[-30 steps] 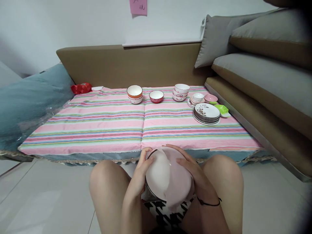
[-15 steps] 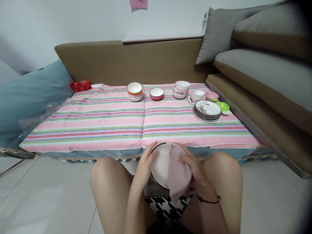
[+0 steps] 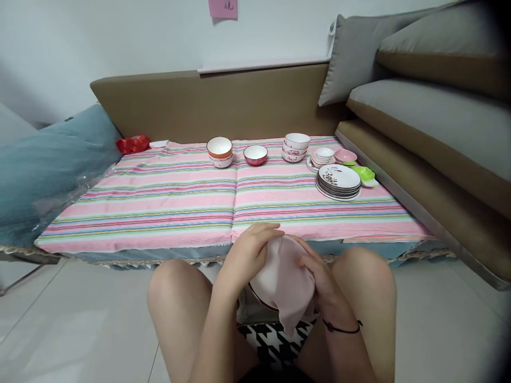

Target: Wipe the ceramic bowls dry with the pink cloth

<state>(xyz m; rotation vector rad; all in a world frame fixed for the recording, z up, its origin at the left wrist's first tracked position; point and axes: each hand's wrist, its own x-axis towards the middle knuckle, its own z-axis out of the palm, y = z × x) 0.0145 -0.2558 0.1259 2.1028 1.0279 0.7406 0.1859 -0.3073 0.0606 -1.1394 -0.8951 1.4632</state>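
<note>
Between my knees I hold a white bowl (image 3: 264,277) with a dark rim, tilted so its pale inside faces up. A pale pink cloth (image 3: 290,276) covers its right part and hangs over the near edge. My left hand (image 3: 250,252) grips the bowl's upper left rim, its fingers bent over the far side. With my right hand (image 3: 317,271) I press the cloth against the bowl's right side, thumb on top; the other fingers are mostly hidden beneath. The bowl's underside is out of sight.
On the striped cloth (image 3: 179,202) stand stacked bowls (image 3: 220,153), a red bowl (image 3: 255,155), more stacked bowls (image 3: 296,148) and a plate stack (image 3: 338,182). Small dishes (image 3: 324,155) and a green dish (image 3: 365,174) sit farther right. Sofa cushions (image 3: 431,117) border the right side.
My left hand has shifted up and over the bowl's upper left rim, now covering more of it. The right hand and cloth stay nearly where they were.
</note>
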